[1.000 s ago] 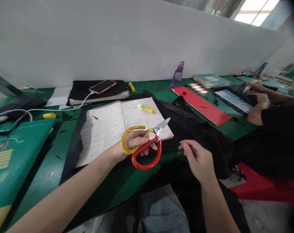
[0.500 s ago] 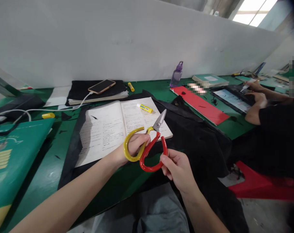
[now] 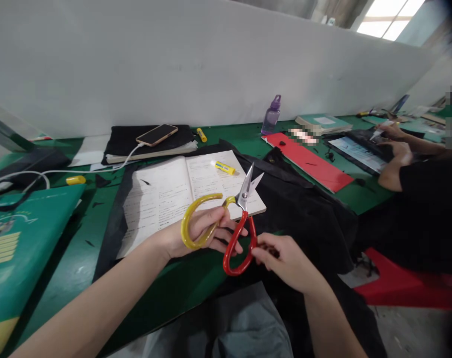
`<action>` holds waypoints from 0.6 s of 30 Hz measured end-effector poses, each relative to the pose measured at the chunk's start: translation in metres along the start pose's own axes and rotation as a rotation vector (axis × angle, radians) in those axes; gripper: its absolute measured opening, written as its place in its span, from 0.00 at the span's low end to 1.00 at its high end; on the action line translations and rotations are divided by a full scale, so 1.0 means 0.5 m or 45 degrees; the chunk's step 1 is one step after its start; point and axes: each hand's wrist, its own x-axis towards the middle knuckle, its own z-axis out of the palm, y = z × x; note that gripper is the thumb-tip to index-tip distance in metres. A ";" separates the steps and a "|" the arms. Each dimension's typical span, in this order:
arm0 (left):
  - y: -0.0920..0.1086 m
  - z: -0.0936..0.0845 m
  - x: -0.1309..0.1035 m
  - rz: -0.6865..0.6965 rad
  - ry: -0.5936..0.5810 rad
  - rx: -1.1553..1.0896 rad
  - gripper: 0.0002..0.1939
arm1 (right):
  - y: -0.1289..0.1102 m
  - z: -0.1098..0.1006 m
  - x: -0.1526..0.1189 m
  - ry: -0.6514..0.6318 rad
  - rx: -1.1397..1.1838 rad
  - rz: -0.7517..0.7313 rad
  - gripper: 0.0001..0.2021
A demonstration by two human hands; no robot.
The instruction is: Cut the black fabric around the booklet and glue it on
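A pair of scissors point(image 3: 244, 196) with one yellow and one red handle is held between my hands, its blades spread a little and pointing away over the open book point(image 3: 162, 194). My left hand point(image 3: 211, 226) has the yellow handle around it, with its fingers reaching toward the red loop. The fingertips of my right hand point(image 3: 276, 253) pinch the outer side of the red handle. On the book's right page lies a yellow glue stick point(image 3: 225, 168). Black fabric point(image 3: 300, 199) is spread under and beside the book.
A phone point(image 3: 157, 134) with a white cable rests on a black-covered book at the back. A purple bottle point(image 3: 271, 115) stands by the wall near a red folder point(image 3: 308, 161). At the right, another person's hands point(image 3: 395, 144) work over a sheet. A green folder point(image 3: 28, 238) lies left.
The scissor blades have spread apart. My left hand has moved slightly left with the yellow handle, and my right hand slightly right and down with the red one.
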 end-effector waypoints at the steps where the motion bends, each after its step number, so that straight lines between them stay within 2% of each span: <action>1: 0.004 0.004 -0.002 -0.001 0.030 0.115 0.18 | 0.009 -0.016 -0.001 0.126 -0.065 -0.021 0.13; 3: 0.017 0.013 -0.005 -0.035 0.071 0.373 0.17 | 0.034 -0.055 0.001 0.499 -0.146 -0.028 0.15; 5: 0.034 0.019 -0.007 -0.122 0.028 0.526 0.17 | 0.065 -0.097 0.006 0.833 -0.229 0.002 0.16; 7: 0.051 0.023 -0.005 -0.240 -0.076 0.574 0.17 | 0.098 -0.133 0.013 1.005 -0.267 0.033 0.17; 9: 0.061 0.026 0.001 -0.334 -0.168 0.626 0.15 | 0.127 -0.156 0.020 1.032 -0.281 0.044 0.17; 12: 0.065 0.026 0.014 -0.424 -0.266 0.721 0.13 | 0.150 -0.164 0.024 0.995 -0.327 0.025 0.16; 16: 0.059 0.025 0.027 -0.499 -0.339 0.752 0.13 | 0.133 -0.153 0.008 0.985 -0.579 -0.045 0.10; 18: 0.059 0.024 0.029 -0.509 -0.327 0.743 0.12 | 0.115 -0.149 -0.008 0.901 -0.761 -0.129 0.07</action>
